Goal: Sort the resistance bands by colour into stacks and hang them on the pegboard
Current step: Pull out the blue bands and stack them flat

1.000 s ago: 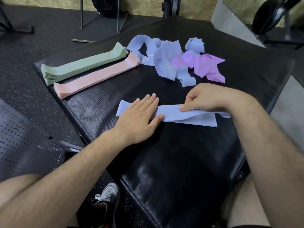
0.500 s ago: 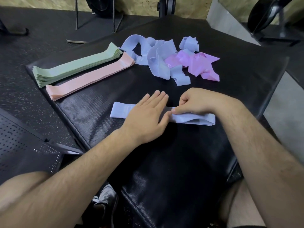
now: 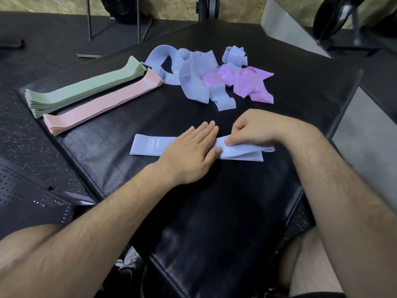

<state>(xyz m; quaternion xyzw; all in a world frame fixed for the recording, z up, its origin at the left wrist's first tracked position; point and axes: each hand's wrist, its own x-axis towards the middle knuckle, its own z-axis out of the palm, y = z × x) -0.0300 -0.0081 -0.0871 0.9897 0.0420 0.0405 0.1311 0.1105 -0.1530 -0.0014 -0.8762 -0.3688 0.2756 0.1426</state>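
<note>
A flat lavender-blue band stack (image 3: 150, 145) lies across the black padded mat (image 3: 214, 211) in front of me. My left hand (image 3: 191, 151) presses flat on its middle with straight fingers. My right hand (image 3: 253, 129) pinches the top blue band near its right end, lifting that layer slightly off the one beneath. Farther back, a green stack (image 3: 86, 89) and a pink stack (image 3: 101, 104) lie side by side. A loose tangle of blue bands (image 3: 193, 78) and purple bands (image 3: 249, 82) sits behind my hands.
The mat's left edge drops to a speckled rubber floor (image 3: 32, 147). A perforated black panel (image 3: 25, 201) lies at lower left. Metal stand legs (image 3: 137, 20) and dark gym gear (image 3: 335, 16) stand at the back. My shoe (image 3: 131, 265) shows below the mat.
My left hand slid right along the blue band toward my right hand. My right hand shifted its pinch slightly on the top layer. The camera view moved a little.
</note>
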